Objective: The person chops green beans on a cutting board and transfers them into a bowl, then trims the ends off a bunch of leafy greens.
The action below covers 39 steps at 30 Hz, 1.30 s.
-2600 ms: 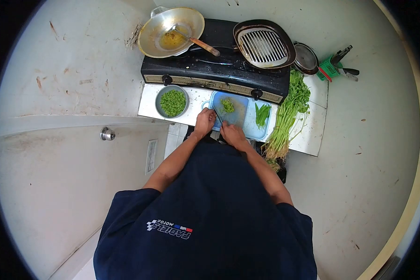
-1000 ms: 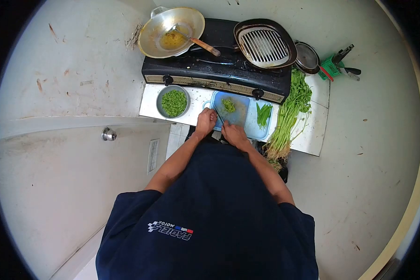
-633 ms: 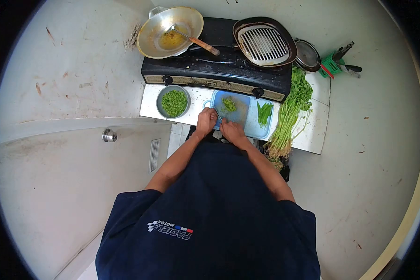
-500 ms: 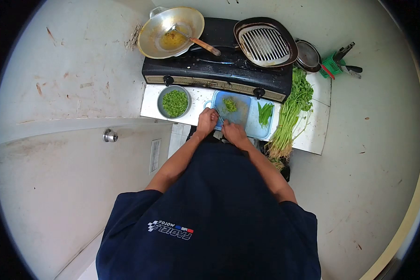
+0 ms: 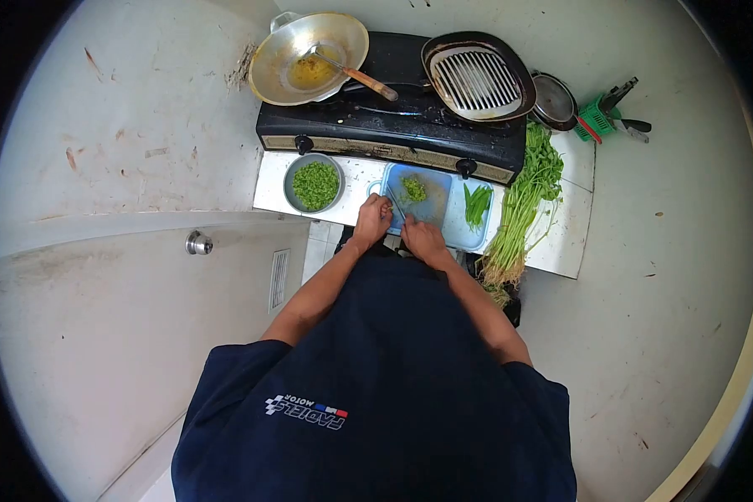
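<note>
My right hand is closed round a knife, whose thin blade slants up and left over the blue cutting board. Close beside the blade, at the board's left edge, my left hand has its fingers curled together; what they pinch is too small to make out. Chopped green pieces lie in a small heap just beyond the blade. To the right, long green pods rest on a light blue tray that sits under or against the board.
A grey bowl of chopped greens stands on the left of the white counter. Behind is a black gas stove with a wok, a wooden-handled spatula and a grill pan. Leafy stalks and a green basket are right.
The knife blade has shifted slightly, away from the left hand's fingers. Both hands stay almost in place, and the whole view has moved a little.
</note>
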### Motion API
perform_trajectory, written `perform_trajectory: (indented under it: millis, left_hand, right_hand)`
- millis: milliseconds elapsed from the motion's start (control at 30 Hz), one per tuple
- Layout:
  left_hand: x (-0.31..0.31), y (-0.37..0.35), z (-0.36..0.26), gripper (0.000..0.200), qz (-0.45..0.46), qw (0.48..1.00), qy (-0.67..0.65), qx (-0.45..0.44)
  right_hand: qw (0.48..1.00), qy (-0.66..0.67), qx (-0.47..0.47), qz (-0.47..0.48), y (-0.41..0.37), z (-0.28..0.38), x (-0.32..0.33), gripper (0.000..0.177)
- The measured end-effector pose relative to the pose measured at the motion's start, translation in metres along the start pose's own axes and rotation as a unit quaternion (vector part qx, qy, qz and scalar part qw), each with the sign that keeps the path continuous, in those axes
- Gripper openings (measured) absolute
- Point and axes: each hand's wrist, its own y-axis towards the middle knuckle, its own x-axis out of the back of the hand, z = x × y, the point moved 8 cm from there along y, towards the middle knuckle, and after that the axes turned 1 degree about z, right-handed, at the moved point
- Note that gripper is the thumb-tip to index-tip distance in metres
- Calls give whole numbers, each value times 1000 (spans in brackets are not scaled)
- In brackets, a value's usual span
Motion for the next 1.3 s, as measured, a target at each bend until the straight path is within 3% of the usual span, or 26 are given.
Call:
perform_trajectory:
  millis: [1300]
  left_hand:
    - [-4,-4,16,14,-4,998,-18,55]
  right_hand:
    - [1000,-6,16,20,-1,5,0,36]
